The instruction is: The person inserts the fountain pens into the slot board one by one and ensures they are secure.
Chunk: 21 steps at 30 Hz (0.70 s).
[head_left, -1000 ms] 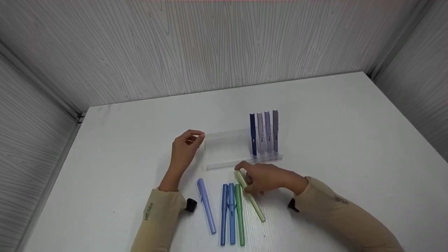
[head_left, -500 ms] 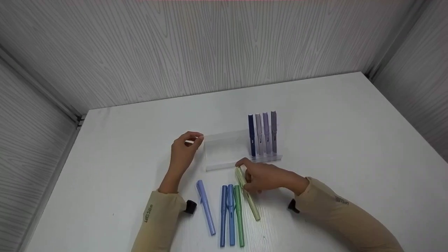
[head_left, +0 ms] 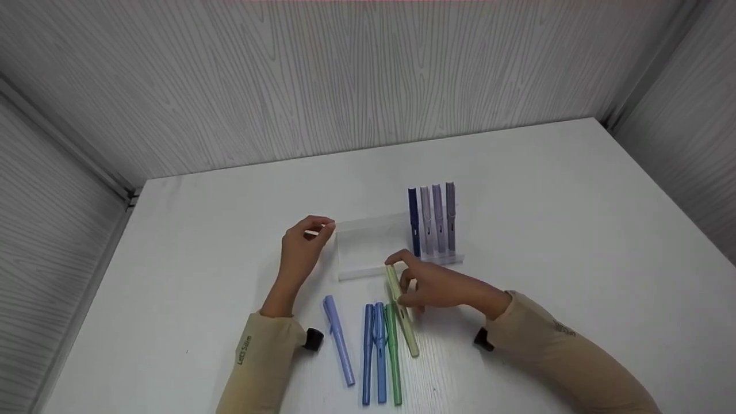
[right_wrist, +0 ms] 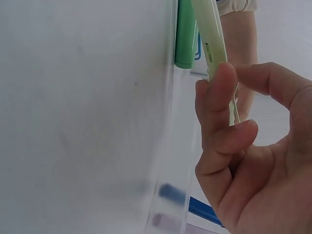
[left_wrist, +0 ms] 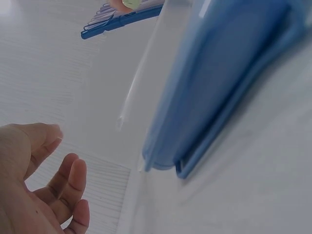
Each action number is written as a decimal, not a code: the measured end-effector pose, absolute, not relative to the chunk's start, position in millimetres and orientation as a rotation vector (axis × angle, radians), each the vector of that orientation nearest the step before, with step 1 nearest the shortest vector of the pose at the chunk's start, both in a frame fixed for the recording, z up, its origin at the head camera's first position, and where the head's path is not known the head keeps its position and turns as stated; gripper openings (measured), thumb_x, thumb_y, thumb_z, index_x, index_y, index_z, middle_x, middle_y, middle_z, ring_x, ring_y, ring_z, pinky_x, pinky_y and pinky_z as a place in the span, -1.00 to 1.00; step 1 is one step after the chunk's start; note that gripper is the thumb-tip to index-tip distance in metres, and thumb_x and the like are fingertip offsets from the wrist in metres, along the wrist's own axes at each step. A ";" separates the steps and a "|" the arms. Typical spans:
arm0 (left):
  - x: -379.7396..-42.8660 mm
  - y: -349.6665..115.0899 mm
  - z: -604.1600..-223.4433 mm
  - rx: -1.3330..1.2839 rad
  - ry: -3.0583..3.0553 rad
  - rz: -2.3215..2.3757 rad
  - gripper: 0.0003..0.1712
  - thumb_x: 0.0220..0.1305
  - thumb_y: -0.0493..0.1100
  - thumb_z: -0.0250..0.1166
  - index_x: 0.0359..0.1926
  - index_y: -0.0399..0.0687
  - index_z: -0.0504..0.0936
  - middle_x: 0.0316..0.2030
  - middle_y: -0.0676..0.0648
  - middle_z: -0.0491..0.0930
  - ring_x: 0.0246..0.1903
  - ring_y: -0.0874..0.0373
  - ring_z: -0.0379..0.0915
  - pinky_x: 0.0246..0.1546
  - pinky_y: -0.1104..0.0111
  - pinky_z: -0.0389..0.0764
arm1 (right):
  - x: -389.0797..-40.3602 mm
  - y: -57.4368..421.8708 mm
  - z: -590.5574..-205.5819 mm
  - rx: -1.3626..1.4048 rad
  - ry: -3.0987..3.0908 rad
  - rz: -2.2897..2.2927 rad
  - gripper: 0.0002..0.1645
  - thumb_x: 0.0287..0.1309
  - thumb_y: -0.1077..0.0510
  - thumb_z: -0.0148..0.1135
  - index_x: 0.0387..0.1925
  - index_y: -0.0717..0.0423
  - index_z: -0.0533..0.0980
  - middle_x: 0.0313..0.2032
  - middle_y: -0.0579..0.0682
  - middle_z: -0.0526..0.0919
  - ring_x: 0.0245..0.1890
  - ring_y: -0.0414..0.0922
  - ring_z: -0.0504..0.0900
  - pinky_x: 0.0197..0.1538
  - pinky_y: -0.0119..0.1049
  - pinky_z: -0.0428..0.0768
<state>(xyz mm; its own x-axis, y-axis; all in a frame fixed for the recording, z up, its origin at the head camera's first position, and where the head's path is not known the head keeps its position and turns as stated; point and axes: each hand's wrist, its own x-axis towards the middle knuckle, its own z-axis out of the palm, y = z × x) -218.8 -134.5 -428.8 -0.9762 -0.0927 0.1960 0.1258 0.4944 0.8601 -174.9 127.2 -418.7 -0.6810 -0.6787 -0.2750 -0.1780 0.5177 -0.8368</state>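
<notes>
At the upper left corner of a clear pen rack (head_left: 362, 273), my left hand (head_left: 302, 244) pinches the edge with thumb and index fingertips; its other fingers curl loosely in the left wrist view. My right hand (head_left: 440, 284) grips a pale yellow-green pen (head_left: 407, 330) between thumb and fingers, the index fingertip at its upper end. That pen slants in front of the rack's front lip. In the right wrist view, the pale pen (right_wrist: 210, 29) crosses in front of a green pen (right_wrist: 186, 34). A dark blue pen (head_left: 414, 221) and several purple-toned pens (head_left: 439, 215) stand in the rack's right side.
Before the rack lie a lilac pen (head_left: 339, 339), a dark blue pen (head_left: 368, 353), a lighter blue pen (head_left: 380, 359) and a green pen (head_left: 394, 359). Wood-patterned panels (head_left: 345, 75) close off the white table (head_left: 546, 201) at the back and sides.
My right hand has lifted slightly toward the rack with the pale yellow-green pen, whose lower end has swung left toward the green pen. My left hand stays at the rack's corner.
</notes>
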 end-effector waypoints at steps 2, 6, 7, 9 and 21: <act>-218.6 -134.6 -428.9 -0.048 -2.516 -1.489 -0.79 0.29 -0.06 0.29 -0.15 -0.05 0.70 -0.24 -0.10 0.70 -0.31 0.09 0.53 -0.32 0.39 0.48 | -174.5 127.9 -417.0 -0.704 2.166 -1.123 -0.22 0.23 0.20 0.20 0.36 0.01 0.03 -0.16 0.09 0.60 -0.55 -0.11 0.58 -0.32 -0.21 0.58; -218.1 -135.1 -429.6 -0.076 -2.497 -1.500 -0.80 0.29 -0.08 0.29 -0.15 -0.05 0.70 -0.26 -0.11 0.70 -0.34 0.10 0.53 -0.34 0.38 0.49 | -174.8 129.1 -414.3 -0.720 2.160 -1.168 -0.23 0.24 0.23 0.17 0.37 0.01 0.02 -0.16 0.12 0.60 -0.61 -0.12 0.55 -0.37 -0.17 0.59; -218.1 -135.4 -429.9 -0.081 -2.493 -1.501 -0.81 0.29 -0.09 0.29 -0.15 -0.05 0.70 -0.26 -0.11 0.70 -0.34 0.10 0.53 -0.35 0.38 0.49 | -175.3 129.4 -414.1 -0.724 2.160 -1.177 -0.23 0.24 0.23 0.17 0.37 0.01 0.01 -0.15 0.13 0.59 -0.62 -0.13 0.54 -0.38 -0.16 0.59; -217.8 -135.6 -429.8 -0.077 -2.487 -1.498 -0.80 0.29 -0.09 0.29 -0.15 -0.05 0.70 -0.27 -0.12 0.70 -0.35 0.12 0.53 -0.36 0.39 0.48 | -176.5 130.2 -413.9 -0.721 2.155 -1.194 -0.22 0.24 0.24 0.18 0.37 -0.01 0.01 -0.15 0.14 0.58 -0.64 -0.15 0.52 -0.41 -0.15 0.60; -217.8 -135.4 -429.0 -0.088 -2.491 -1.483 -0.79 0.29 -0.07 0.29 -0.16 -0.07 0.70 -0.30 -0.13 0.69 -0.35 0.11 0.54 -0.38 0.43 0.48 | -180.2 133.5 -408.6 -0.719 2.124 -1.309 -0.21 0.21 0.30 0.17 0.34 -0.05 0.01 -0.10 0.22 0.55 -0.66 -0.18 0.50 -0.45 -0.11 0.61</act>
<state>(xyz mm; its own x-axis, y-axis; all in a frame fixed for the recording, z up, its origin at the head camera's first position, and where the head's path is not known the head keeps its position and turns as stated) -217.8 -135.4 -429.0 -0.9692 -0.0708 0.2358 0.1735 0.4829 0.8583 -180.2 133.5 -408.6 -0.7126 -0.6818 -0.1652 -0.1590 0.3864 -0.9085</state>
